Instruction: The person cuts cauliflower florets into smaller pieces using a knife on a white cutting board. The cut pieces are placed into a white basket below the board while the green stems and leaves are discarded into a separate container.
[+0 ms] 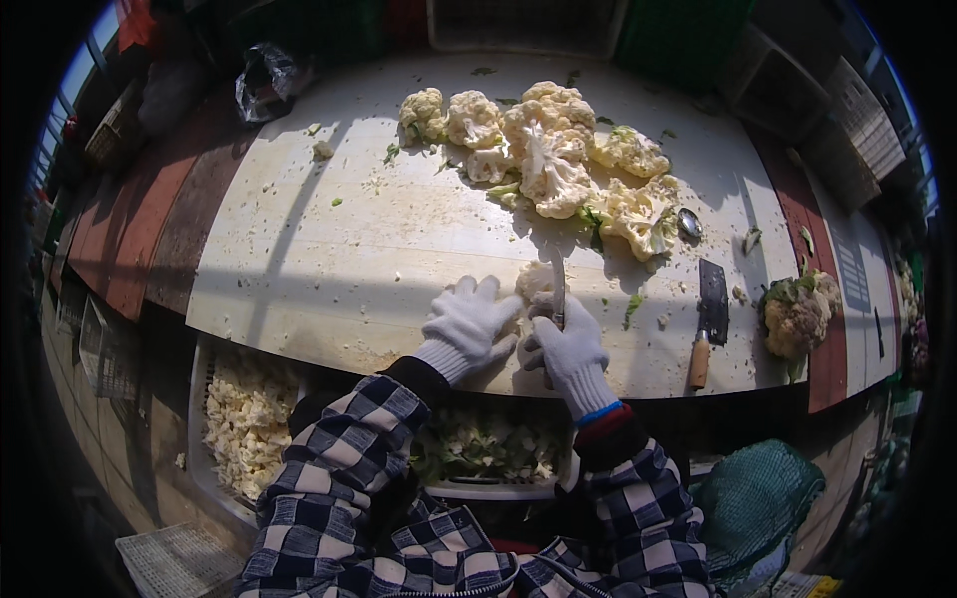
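Note:
Both hands wear pale knitted gloves. My left hand (469, 323) rests with spread fingers near the front edge of the white worktop (299, 261), holding nothing that shows. Just right of it, my right hand (570, 344) is closed on a small knife (558, 280), its blade pointing away from me. A small cauliflower piece (534, 279) lies beside the blade, at the fingers of my right hand; whether those fingers touch it is unclear. Farther back, several cauliflower heads and cut pieces (553, 164) form a pile.
A cleaver (713, 306) with a wooden handle lies at right, near an untrimmed cauliflower (796, 318) and a shiny round metal object (689, 223). Below the front edge are a crate of florets (247, 426) and a crate of leaf scraps (493, 489). A green mesh sack (759, 501) sits lower right.

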The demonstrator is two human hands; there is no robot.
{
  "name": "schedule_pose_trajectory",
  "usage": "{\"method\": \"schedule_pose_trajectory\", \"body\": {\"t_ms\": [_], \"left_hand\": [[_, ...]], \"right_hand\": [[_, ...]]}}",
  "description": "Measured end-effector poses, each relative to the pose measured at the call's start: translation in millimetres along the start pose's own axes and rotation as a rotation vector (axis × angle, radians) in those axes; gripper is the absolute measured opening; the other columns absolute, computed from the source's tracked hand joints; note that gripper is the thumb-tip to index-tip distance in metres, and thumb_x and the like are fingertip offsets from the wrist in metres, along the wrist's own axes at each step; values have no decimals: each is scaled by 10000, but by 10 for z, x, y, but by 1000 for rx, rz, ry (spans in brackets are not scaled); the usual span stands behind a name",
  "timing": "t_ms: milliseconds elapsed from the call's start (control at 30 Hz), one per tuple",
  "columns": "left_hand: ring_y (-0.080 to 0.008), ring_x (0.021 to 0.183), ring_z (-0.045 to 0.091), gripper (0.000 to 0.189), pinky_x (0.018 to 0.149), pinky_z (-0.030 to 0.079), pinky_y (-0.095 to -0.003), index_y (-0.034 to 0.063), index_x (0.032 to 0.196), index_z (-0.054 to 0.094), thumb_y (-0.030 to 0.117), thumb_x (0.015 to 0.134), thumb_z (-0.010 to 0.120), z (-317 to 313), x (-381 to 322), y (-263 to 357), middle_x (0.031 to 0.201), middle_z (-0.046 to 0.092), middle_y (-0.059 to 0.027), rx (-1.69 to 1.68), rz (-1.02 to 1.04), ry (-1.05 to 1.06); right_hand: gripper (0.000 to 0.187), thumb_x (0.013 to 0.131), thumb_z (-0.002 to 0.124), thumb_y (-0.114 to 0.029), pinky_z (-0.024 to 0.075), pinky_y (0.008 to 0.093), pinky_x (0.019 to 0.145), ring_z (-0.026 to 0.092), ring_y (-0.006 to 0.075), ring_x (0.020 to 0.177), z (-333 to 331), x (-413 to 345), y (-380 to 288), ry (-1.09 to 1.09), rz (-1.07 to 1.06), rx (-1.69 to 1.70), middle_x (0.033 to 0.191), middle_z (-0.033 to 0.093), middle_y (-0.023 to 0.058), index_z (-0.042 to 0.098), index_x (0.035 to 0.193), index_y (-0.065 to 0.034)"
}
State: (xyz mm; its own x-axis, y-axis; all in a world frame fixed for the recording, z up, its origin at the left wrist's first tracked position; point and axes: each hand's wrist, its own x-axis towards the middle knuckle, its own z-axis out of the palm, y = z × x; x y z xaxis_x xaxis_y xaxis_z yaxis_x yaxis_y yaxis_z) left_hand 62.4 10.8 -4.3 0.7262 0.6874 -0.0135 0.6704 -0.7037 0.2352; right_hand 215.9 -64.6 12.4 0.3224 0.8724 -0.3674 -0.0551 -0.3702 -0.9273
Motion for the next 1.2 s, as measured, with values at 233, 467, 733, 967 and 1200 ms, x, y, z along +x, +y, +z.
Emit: {"method": "schedule_pose_trajectory", "body": {"t_ms": [233, 467, 733, 967, 1200], "left_hand": [[-339, 975, 594, 357, 744, 530, -475, 236, 1026, 644, 439, 751, 748, -234, -401, -306, 1048, 569, -100, 66, -59, -23], [-333, 991, 609, 383, 825, 527, -420, 146, 1027, 667, 325, 706, 774, -948, -1765, -1101, 1078, 618, -90, 84, -421, 60], [-337, 1193, 510, 681, 991, 458, -446, 89, 1324, 525, 350, 740, 758, -1026, -2852, -1150, 1306, 512, -146, 587, -770, -66], [-386, 1076, 638, 651, 923, 523, -419, 39, 1442, 440, 239, 859, 649, -447, -1016, -386, 1302, 592, -239, -278, -295, 228], [-408, 1021, 660, 617, 857, 538, -452, 51, 1431, 447, 326, 905, 612, -263, -243, -171, 1164, 662, -238, -313, -512, -57]], "right_hand": [[250, 863, 604, -111, 502, 294, 435, 653, 157, 576, -180, 95, -53, 143, -89, 40, 746, 634, 84, 629, 1084, 3], [408, 825, 673, -230, 567, 353, 649, 694, 272, 773, -275, 526, 147, 322, -249, -413, 977, 700, 178, 650, 1156, 7], [503, 783, 750, -259, 566, 330, 618, 695, 234, 873, -109, 705, 344, 234, -293, -594, 1071, 700, 161, 635, 1201, -3], [437, 850, 689, -177, 552, 354, 885, 689, 261, 1020, 132, 430, 193, -221, -125, -285, 1200, 694, 157, 625, 1261, -43], [340, 880, 629, -171, 536, 414, 853, 686, 330, 962, 174, 152, 108, -10, -324, -547, 1084, 695, 180, 622, 1195, -43]]}}
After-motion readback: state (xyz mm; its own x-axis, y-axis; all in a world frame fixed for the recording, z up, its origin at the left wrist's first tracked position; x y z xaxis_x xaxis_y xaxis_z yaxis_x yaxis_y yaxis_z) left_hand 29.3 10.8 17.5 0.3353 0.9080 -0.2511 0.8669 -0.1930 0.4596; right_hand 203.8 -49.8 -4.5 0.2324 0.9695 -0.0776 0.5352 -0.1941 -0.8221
